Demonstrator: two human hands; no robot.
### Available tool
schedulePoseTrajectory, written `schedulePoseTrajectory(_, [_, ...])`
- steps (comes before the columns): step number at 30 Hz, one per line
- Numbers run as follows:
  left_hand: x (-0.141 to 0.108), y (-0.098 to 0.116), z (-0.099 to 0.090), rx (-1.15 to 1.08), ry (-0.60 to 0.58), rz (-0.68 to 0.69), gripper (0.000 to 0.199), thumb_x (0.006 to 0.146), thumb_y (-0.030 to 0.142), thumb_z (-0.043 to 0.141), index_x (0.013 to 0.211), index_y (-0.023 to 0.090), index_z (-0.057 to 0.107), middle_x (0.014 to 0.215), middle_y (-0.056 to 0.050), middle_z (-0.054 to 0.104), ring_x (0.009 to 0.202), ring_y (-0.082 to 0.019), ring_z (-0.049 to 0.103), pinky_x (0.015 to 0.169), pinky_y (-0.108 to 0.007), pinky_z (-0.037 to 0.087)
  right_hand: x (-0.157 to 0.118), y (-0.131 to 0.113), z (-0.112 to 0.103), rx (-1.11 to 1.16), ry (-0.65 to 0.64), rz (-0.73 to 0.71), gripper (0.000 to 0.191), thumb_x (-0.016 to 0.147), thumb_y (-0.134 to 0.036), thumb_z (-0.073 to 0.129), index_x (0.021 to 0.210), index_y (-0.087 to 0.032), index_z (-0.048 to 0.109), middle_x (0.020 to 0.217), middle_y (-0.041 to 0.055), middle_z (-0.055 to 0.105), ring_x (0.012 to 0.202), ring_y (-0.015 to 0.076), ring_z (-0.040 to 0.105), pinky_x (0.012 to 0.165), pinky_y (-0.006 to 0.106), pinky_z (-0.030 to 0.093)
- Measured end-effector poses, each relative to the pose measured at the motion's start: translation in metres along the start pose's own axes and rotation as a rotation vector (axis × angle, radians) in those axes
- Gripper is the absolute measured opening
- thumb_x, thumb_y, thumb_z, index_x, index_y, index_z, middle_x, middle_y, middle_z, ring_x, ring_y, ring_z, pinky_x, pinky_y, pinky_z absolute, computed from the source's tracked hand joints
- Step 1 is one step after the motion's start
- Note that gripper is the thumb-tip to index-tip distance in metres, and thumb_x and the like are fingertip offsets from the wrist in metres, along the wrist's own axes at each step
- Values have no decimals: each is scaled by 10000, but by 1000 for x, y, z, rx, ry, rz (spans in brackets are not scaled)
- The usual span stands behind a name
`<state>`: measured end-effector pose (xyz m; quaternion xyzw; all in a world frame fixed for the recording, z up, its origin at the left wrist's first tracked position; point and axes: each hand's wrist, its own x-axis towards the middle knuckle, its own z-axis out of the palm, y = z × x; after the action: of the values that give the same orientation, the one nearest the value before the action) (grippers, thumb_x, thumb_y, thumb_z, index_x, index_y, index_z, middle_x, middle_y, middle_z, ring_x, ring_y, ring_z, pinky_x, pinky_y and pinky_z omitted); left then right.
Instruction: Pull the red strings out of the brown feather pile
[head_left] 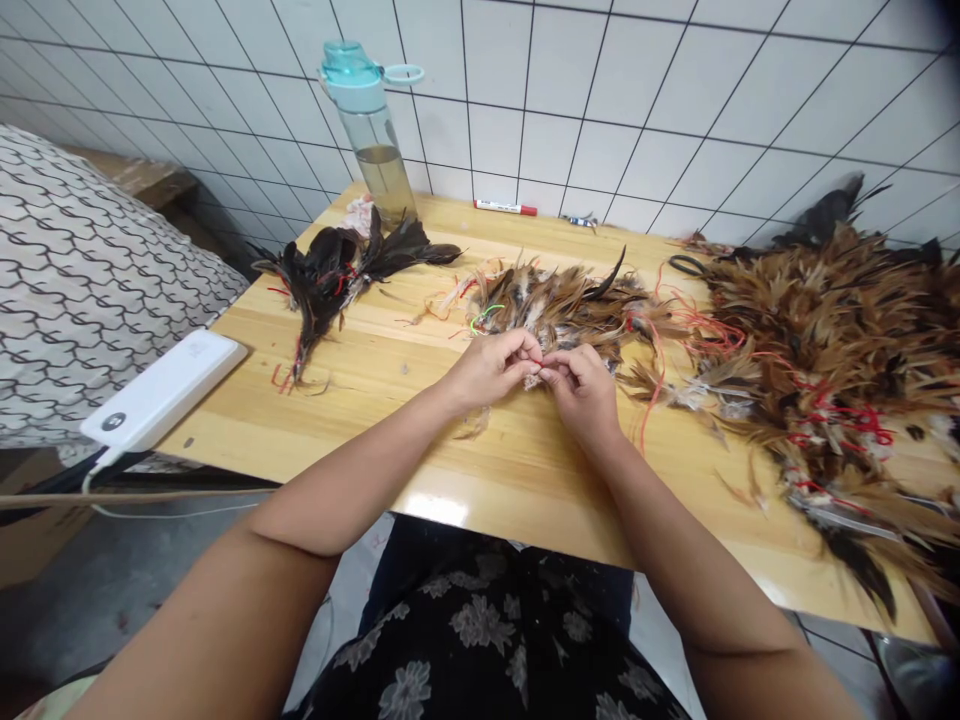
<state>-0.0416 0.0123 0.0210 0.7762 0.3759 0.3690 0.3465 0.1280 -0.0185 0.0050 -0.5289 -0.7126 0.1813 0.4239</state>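
My left hand (pixel 495 368) and my right hand (pixel 583 390) meet above the middle of the wooden table, fingertips pinched close together. Between them shows a small bit of red string (pixel 541 364), with whitish feather down just beneath. Both hands are closed on this string. Right behind the fingers lies a pile of brown feathers (pixel 559 300), with one long black feather on top and a green string (pixel 484 318) at its left. Loose red string (pixel 658 375) runs over the table to the right of my right hand.
Black feathers (pixel 322 285) lie at the left, near a water bottle (pixel 382 150). A white power bank (pixel 165 390) sits on the left edge. A red marker (pixel 505 208) lies by the tiled wall. A large brown feather heap (pixel 825 330) covers the right side.
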Motion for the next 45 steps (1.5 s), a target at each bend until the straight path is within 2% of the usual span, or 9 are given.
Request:
schedulePoseTrajectory(5, [0,-3,1,13,-7,-4,48,803,179,575,840,158,597,749,19,635,653,-76,551,613,-183,416,-1,-2,-4,-174,-65,-39,142,865,-263,559,919,-216,681,833,47,584,740,170,528,658,277,400])
schedulePoseTrajectory(11, [-1,-5,5,37,8,-18,32,806,171,573,832,162,588,731,24,622,628,-76,530,606,-195,400,-3,-6,-7,-546,-109,-138,290,942,-385,450,934,-219,687,868,64,630,707,161,523,607,281,303])
schedulePoseTrajectory(14, [-1,-5,8,16,28,-31,28,803,171,570,827,166,584,710,26,607,633,-84,539,607,-202,407,-4,-6,-8,-649,-128,-189,348,969,-392,381,910,-223,679,847,59,630,718,162,512,604,296,263])
schedulePoseTrajectory(19, [-2,-5,9,-15,12,-27,34,817,171,555,841,166,579,714,26,614,641,-86,550,629,-204,422,-3,-2,-7,-606,-162,-126,318,961,-347,387,910,-221,674,890,64,620,689,159,490,573,304,236])
schedulePoseTrajectory(25, [-1,-5,7,49,-3,24,49,825,152,543,838,168,587,721,21,623,656,-89,555,642,-207,415,0,0,-9,-529,-226,-78,266,943,-309,418,949,-215,667,929,70,606,683,151,497,542,284,248])
schedulePoseTrajectory(35, [-2,-3,9,78,16,36,44,818,134,556,827,172,576,728,26,630,656,-86,556,647,-202,413,3,-2,-11,-728,-334,-177,292,965,-274,348,985,-180,624,954,92,598,672,157,500,529,312,189])
schedulePoseTrajectory(45, [-1,-3,9,48,0,44,59,806,109,554,820,166,559,722,30,604,648,-75,529,632,-198,399,5,-6,-21,-674,-420,-196,312,974,-269,302,1010,-178,598,983,88,588,701,161,500,547,301,201])
